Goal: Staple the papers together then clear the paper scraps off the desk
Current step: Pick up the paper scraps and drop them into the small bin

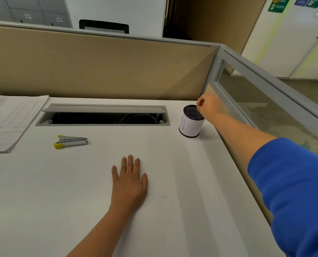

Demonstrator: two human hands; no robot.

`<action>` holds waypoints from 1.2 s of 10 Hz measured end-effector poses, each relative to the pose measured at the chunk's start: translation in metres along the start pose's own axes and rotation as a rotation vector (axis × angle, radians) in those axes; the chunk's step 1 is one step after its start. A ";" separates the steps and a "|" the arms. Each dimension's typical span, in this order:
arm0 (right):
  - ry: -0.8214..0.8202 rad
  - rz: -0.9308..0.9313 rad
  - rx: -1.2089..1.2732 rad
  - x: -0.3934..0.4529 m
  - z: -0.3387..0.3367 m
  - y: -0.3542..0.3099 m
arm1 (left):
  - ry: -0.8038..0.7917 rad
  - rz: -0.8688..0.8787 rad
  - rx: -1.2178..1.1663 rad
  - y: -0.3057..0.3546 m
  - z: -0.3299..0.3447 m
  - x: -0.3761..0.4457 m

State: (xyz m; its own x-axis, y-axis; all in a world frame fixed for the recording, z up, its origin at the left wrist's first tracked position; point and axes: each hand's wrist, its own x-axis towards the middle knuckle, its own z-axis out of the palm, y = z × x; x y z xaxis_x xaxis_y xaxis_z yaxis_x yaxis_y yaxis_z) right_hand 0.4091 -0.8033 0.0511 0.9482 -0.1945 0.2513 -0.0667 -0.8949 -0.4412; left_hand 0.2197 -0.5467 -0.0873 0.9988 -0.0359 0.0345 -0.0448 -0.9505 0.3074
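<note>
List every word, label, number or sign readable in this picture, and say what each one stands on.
Nothing here reads as clear text.
Paper stack: printed rows, too blurred to read.
Cup: a hand-drawn mark like "N" on its white wrap, uncertain.
Locker labels: too small to read.
Green sign and blue sign on the far wall: blurred, unreadable.
Stapler: no visible lettering.
</note>
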 end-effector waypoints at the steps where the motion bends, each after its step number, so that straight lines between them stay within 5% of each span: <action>1: 0.031 0.016 -0.003 0.001 0.002 -0.001 | -0.005 -0.001 0.019 -0.001 0.001 0.000; 3: -0.031 0.035 0.013 -0.015 -0.007 -0.016 | -0.007 0.000 0.004 0.001 -0.002 0.000; 5: -0.289 -0.119 0.227 -0.147 -0.003 -0.041 | -0.026 -0.003 -0.003 -0.001 -0.003 -0.001; 8: -0.680 -0.730 -0.208 -0.312 0.022 0.002 | -0.017 0.010 -0.006 -0.001 -0.004 -0.001; 12: -0.602 -0.557 -0.356 -0.281 0.037 -0.002 | -0.029 0.015 0.002 -0.001 -0.006 -0.003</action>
State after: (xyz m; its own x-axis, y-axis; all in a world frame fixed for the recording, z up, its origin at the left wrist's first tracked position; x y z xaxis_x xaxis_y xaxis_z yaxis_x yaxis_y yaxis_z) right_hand 0.1546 -0.7323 -0.0507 0.8678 0.4594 -0.1895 0.4545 -0.8879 -0.0712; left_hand 0.2164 -0.5437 -0.0819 0.9982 -0.0592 0.0114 -0.0599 -0.9503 0.3054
